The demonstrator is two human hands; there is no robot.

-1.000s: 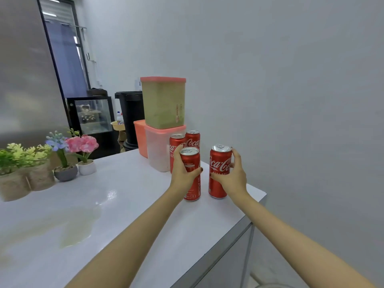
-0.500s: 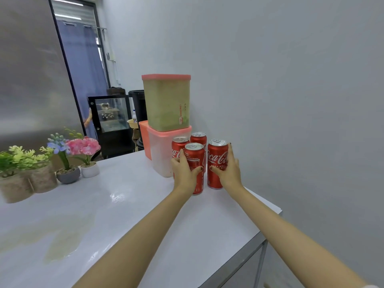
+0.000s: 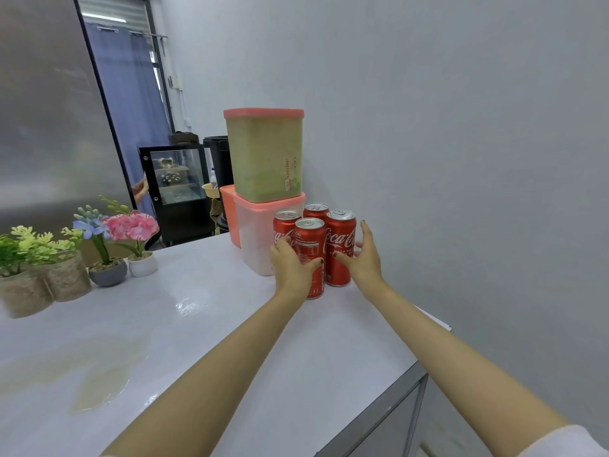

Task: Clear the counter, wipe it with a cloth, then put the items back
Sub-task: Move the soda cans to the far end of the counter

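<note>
Counter point(image 3: 230, 341) stretches under both forearms, glossy, with a damp-looking patch point(image 3: 99, 374) well to the left of the left arm. Stacked tubs point(image 3: 263, 156) stand just beyond the left hand point(image 3: 291, 265), by the wall. Four red cans are now bunched right in front of the hands. A second ago the front can point(image 3: 309, 245) and the right can point(image 3: 341, 249) stood nearer the counter's edge, apart from the back pair point(image 3: 315, 208). The left hand grips the front can, thumb curled round it. The right hand point(image 3: 362, 258) has let go of the right can. Its fingers are straight and spread beside the can, and its thumb tip barely touches the side. This looks like the putting-back stage, with both cans about in place. The left hand still has to release.
</note>
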